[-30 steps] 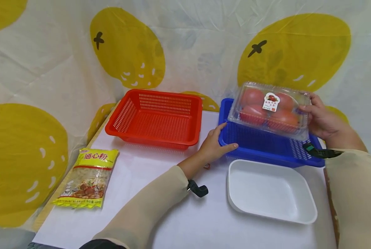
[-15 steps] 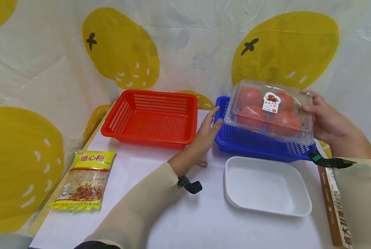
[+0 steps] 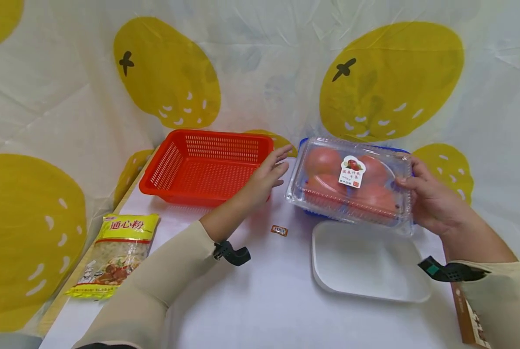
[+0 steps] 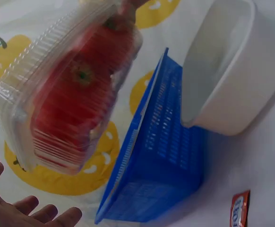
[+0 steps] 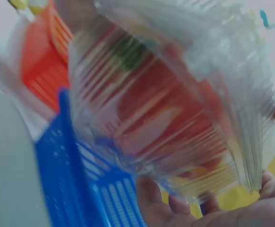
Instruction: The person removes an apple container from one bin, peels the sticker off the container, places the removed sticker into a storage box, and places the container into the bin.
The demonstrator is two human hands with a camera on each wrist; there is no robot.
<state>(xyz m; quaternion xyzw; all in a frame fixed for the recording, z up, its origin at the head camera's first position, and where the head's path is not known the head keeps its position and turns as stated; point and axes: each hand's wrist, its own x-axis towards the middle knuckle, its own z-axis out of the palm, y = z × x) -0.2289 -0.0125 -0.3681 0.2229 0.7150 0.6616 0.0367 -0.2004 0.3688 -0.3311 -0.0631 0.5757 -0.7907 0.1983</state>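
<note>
My right hand [image 3: 436, 201] grips the right end of a clear plastic clamshell box of tomatoes [image 3: 351, 184], thumb on the lid and fingers beneath. Several red tomatoes show through the plastic, and a white label is stuck on top. The box is held tilted above the blue basket [image 4: 161, 161], hiding most of it in the head view. My left hand [image 3: 261, 182] is spread in the air by the right side of the red basket [image 3: 216, 198], apart from the box. In the left wrist view its fingers are extended and hold nothing.
A white tray [image 3: 369, 266] stands in front of the blue basket. A small orange-brown wrapped packet [image 3: 279, 230] lies mid-table. A yellow bag of macaroni [image 3: 120, 252] lies at the left, and a brown pasta box [image 3: 468, 315] is partly hidden under the right sleeve.
My left hand has let go of the blue basket's rim and moved left toward the red basket. The tomato box has come lower, nearer and to the left in my right hand.
</note>
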